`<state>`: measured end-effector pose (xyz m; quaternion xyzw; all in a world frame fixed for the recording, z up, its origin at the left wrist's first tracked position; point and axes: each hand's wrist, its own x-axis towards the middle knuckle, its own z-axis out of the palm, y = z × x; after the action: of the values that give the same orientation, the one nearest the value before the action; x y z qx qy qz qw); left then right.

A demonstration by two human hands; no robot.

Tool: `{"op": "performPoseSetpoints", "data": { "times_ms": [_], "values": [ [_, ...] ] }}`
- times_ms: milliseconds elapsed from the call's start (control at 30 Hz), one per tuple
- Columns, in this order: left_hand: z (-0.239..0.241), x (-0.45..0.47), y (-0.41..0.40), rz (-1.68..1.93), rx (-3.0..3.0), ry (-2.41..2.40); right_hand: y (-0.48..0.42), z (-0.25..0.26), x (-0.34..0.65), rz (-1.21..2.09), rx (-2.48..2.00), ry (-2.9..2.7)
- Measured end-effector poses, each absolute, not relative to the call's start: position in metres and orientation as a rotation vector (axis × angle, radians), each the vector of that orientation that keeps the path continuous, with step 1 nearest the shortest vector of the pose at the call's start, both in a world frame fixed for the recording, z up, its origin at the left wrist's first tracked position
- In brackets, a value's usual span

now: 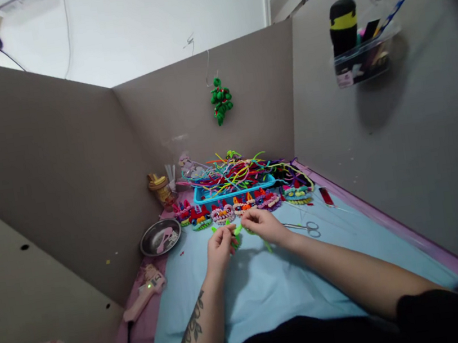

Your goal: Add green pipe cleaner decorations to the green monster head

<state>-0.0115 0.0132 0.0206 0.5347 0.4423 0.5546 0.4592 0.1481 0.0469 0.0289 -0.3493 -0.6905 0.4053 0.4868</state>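
Bright green pipe cleaner work [238, 230] sits between my two hands, just above the blue cloth. My left hand [221, 244] is closed on it, with green bits showing above and beside the fingers. Thumb and fingers of my right hand [261, 224] pinch a part of the green pipe cleaner, and a green end hangs below that hand. The fingers partly cover the work, so its full shape is hidden. To the right of my right hand lie scissors [305, 228]. Behind both hands stands a row of several colourful pipe cleaner figures [222, 213].
A blue tray [211, 198] heaped with colourful pipe cleaners [238, 173] stands at the back. On the left are a metal bowl [149, 244] and a pink glue gun [146, 294] with a lit green light and a cord. Grey panels enclose the table; a caddy [362, 62] hangs on the right one.
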Motion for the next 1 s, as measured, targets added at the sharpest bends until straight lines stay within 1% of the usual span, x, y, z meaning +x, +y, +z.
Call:
{"op": "performPoseSetpoints", "data": {
  "times_ms": [100,233,333,467,600,733,833,933,1000],
  "values": [
    [0.022,-0.012,0.013,1.387,1.292,1.101,0.051,0.026,0.149,1.052,-0.823,-1.662],
    [0.021,-0.010,0.011,1.338,1.461,1.123,0.050,0.025,0.148,1.075,-0.807,-1.683],
    [0.020,-0.007,0.008,1.376,1.563,1.158,0.048,0.027,0.147,1.059,-0.807,-1.690],
    [0.022,-0.007,0.005,1.433,1.660,1.246,0.044,0.031,0.146,0.987,-0.826,-1.718],
    [0.024,-0.008,0.003,1.419,1.706,1.255,0.041,0.035,0.145,0.859,-0.856,-1.805],
    [0.026,-0.008,0.005,1.331,1.534,1.148,0.038,0.037,0.147,0.673,-0.806,-1.905],
    [0.027,-0.008,0.006,1.161,1.348,1.035,0.035,0.038,0.149,0.578,-0.731,-1.974],
    [0.029,-0.011,0.006,1.000,1.179,0.928,0.033,0.039,0.150,0.631,-0.700,-2.016],
    [0.030,-0.012,0.006,0.971,1.090,0.897,0.032,0.039,0.149,0.699,-0.699,-2.003]
  ]
}}
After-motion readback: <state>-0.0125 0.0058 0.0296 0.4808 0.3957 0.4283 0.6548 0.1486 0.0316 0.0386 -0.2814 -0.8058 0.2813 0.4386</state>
